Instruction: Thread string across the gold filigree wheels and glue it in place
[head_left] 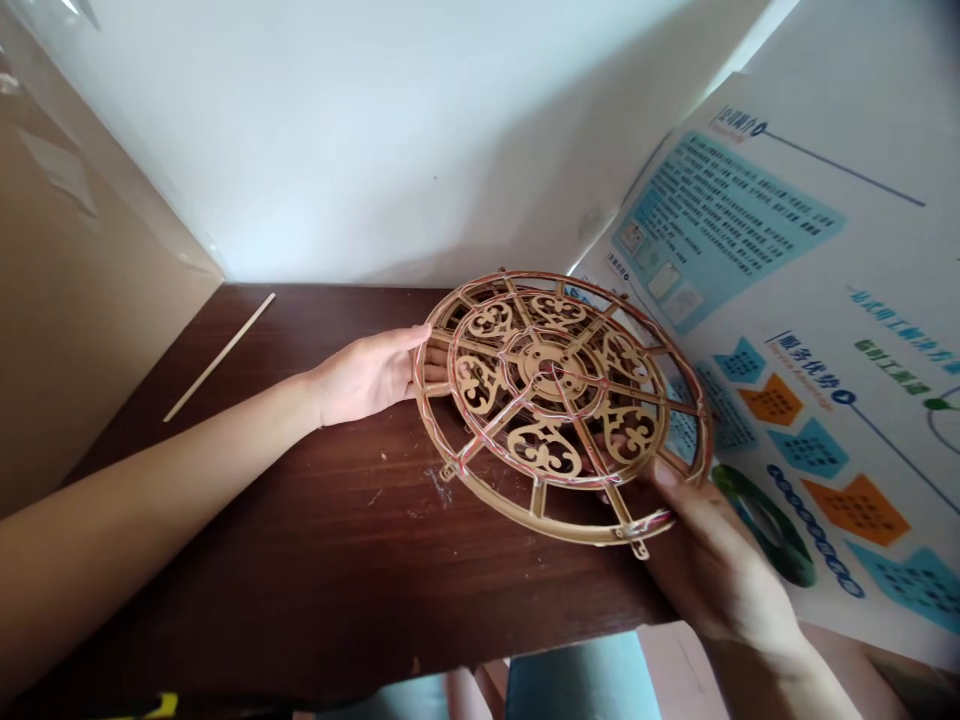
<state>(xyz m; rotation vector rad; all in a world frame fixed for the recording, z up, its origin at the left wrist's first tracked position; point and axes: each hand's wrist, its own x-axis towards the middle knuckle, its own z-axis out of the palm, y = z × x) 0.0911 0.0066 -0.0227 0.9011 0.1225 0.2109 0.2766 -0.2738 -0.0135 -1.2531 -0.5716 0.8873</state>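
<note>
A round gold-coloured openwork frame (551, 365) with spokes, rings and scroll ornaments is held tilted above the table. Thin reddish and whitish wires run along its rings and spokes. My left hand (379, 370) grips its left rim, thumb on top and fingers underneath. On the near right rim, my right hand (712, 530) has its thumb above, while its fingers reach below and show partly through the openings. Small tabs stick out from the frame's edge.
The dark brown table (300, 540) bears a thin pale wooden stick (220, 357) at the left. A white wall (375, 140) stands behind, cardboard (90, 200) on the left, and a printed poster board (787, 300) on the right. Something yellow (161, 706) shows at the bottom left.
</note>
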